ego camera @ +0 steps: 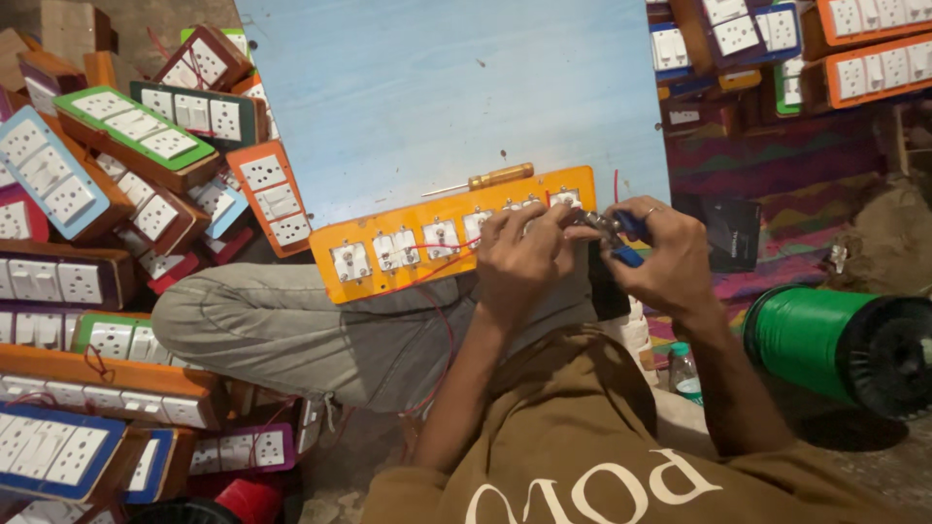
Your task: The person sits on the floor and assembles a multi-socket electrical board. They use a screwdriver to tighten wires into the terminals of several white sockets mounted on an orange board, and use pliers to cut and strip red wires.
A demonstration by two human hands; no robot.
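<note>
1. We see an orange switch panel (pixel 427 247) lying face-down across the person's raised knee, its row of white switch backs and thin red wires (pixel 427 267) turned up toward us.
2. The left hand (pixel 519 257) presses curled fingers onto the panel's right end, steadying the fittings rather than closing around anything.
3. The right hand (pixel 660 257) is closed around blue-handled pliers (pixel 616 238), the metal nose meeting the left fingertips over the last fittings.
4. We judge the wiring step to be in hand at the panel's right end; the next move calls for a firm, small grip on a fine wire.
5. A yellow-handled screwdriver (pixel 490 179) lies on the pale blue board (pixel 447 87) just beyond the panel.
6. Finished socket boards (pixel 136 131) are stacked to the left; a green wire spool (pixel 840 344) lies to the right.
</note>
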